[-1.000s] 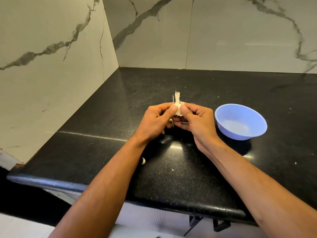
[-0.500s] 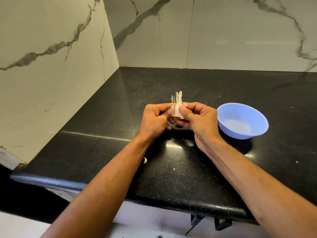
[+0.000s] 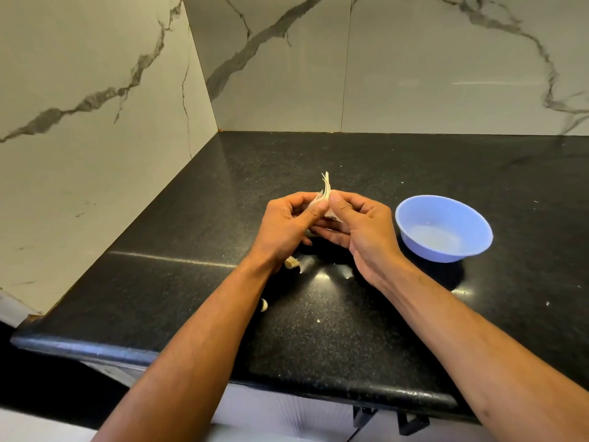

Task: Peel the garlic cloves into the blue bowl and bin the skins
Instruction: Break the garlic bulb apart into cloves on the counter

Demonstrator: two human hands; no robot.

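**Garlic held between both thumbs, stem tip up**

The garlic (image 3: 325,199) sits at frame centre, lifted off the countertop (image 3: 366,330), pinched between the two hands. Its long axis runs near vertical in the picture: the dry, papery stem end points toward the top of the frame with a slight lean to the right, the bulkier end is buried among the fingers. Whether it is a whole bulb or a cluster of cloves cannot be told; most of it is covered.

Left hand (image 3: 287,224): fingers curled, thumb pressed against the left side of the garlic. Right hand (image 3: 360,228): fingers curled beneath, thumb against the right side. The two thumbs meet at the skin, just touching.

Blue bowl (image 3: 443,228) stands upright on the countertop, right of centre, just beside the right hand and not touching it. Nothing can be made out in it.

Below the left wrist, a small pale piece (image 3: 292,263) lies on the counter; a second one (image 3: 264,304) lies lower, at the edge of the left forearm. A tiny crumb (image 3: 318,320) sits lower centre.

Marble-veined wall panels (image 3: 95,106) fill the upper frame.
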